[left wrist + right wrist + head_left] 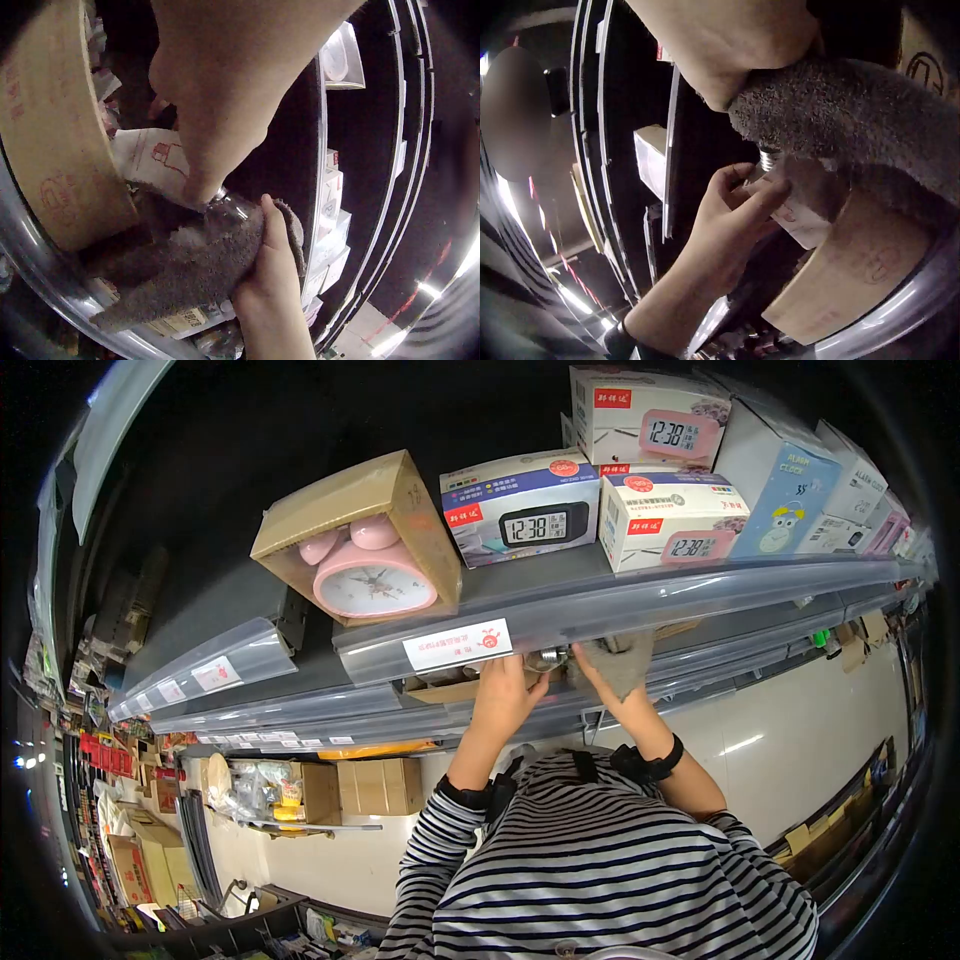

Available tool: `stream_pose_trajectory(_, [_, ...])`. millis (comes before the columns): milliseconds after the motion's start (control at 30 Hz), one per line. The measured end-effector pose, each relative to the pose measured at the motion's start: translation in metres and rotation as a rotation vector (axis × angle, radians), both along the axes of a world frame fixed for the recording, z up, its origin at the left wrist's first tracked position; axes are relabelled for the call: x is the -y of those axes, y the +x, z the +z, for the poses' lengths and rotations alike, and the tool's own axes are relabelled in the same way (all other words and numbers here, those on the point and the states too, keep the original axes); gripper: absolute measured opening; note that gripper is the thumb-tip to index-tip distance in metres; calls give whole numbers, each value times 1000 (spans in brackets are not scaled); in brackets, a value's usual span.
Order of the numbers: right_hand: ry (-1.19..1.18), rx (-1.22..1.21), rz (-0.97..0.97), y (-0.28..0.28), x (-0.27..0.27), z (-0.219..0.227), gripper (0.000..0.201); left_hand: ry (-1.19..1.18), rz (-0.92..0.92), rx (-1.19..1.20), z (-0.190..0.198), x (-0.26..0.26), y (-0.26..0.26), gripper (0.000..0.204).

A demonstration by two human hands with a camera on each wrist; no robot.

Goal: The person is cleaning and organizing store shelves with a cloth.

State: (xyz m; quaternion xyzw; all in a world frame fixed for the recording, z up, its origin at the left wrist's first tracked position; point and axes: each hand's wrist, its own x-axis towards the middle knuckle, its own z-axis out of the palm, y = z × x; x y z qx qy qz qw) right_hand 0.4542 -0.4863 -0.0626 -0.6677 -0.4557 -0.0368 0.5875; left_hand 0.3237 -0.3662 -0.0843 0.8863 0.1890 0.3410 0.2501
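At far left on the upper shelf [520,576], a pink alarm clock [375,588] stands in an open-fronted brown box [318,525]. Nearer and to its right, a white label [457,646] sits in the clear strip [690,596] along the shelf edge. Below this strip is an open cardboard carton [851,262], with a white box [804,219] beside the fingers; whether that box stands inside the carton or against it cannot be told.

The left hand [500,705] has its thumb and fingers curled, pinching the threaded metal base of a light bulb [231,213]. The light bulb lies between the hands, its base toward the left one, its clear glass toward the right. The right hand [271,259] grips a grey cloth [184,266] gathered around the glass. Farther right, boxed alarm clocks [672,520] stand on the upper shelf, some stacked.

In the head view the strip covers the left fingertips; in the right wrist view the cloth conceals the glass, exposing only the threaded base. The carton is cut off at the left in the left wrist view; its contents are dark and hard to make out.
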Motion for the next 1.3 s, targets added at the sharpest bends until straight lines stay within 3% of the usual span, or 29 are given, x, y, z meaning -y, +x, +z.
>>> stream_pose_trajectory(33, [2, 1, -2, 0, -1, 0, 33, 2, -2, 1, -2, -1, 2, 40])
stream_pose_trajectory(100, [-73, -351, 170, 1, -3, -3, 39, -176, -66, -8, -4, -2, 4, 48])
stream_pose_trajectory(133, [-72, -350, 169, 2, -5, -8, 39, -175, -68, -7, -3, -3, 4, 48])
stream_pose_trajectory(200, [-47, -45, 5, 6, -8, -20, 32, -211, -75, -119, 0, -10, 6, 57])
stream_pose_trajectory(300, [-24, -93, 9, 10, -5, -21, 32, -239, -80, -189, -25, -28, 6, 62])
stream_pose_trajectory(433, [12, -9, -59, 12, -12, -22, 27, -421, -48, -289, -21, -26, 4, 55])
stream_pose_trajectory(500, [-89, -141, -60, 7, -12, 2, 21, -508, -128, -58, -31, -25, 5, 43])
stream_pose_trajectory(533, [-89, -139, -60, 9, -13, -2, 21, -508, -128, -56, -35, -26, 4, 43])
stream_pose_trajectory(600, [-26, -36, -95, 16, -16, -16, 18, -883, -105, -14, -44, -29, 3, 33])
stream_pose_trajectory(733, [-31, 71, -135, 22, -24, -30, 14, -1106, -130, 169, -40, -20, 2, 28])
stream_pose_trajectory(800, [25, -217, -66, 20, -28, -36, 15, -1144, -151, 211, -34, -14, 5, 26])
stream_pose_trajectory(833, [25, -214, -62, 23, -33, -56, 15, -1143, -150, 216, -33, -14, 7, 26])
stream_pose_trajectory(867, [37, -393, 24, 29, -39, -87, 26, -1144, -129, 215, -33, -13, 8, 26])
stream_pose_trajectory(933, [47, -571, 117, 31, -37, -98, 36, -1144, -103, 218, -34, -15, 8, 26])
stream_pose_trajectory(1000, [-68, -415, 70, 28, -33, -101, 38, -1213, -112, 209, -38, -18, 8, 28])
stream_pose_trajectory(1133, [-425, -208, -18, 13, -26, -50, 41, -1298, -100, 266, -35, -17, 9, 31])
stream_pose_trajectory(1233, [-421, -82, 36, 16, -27, -62, 41, -1372, -99, 332, -35, -18, 8, 32])
stream_pose_trajectory(1300, [-215, -229, 82, 16, -30, -67, 30, -1452, -79, 364, -39, -20, 7, 32])
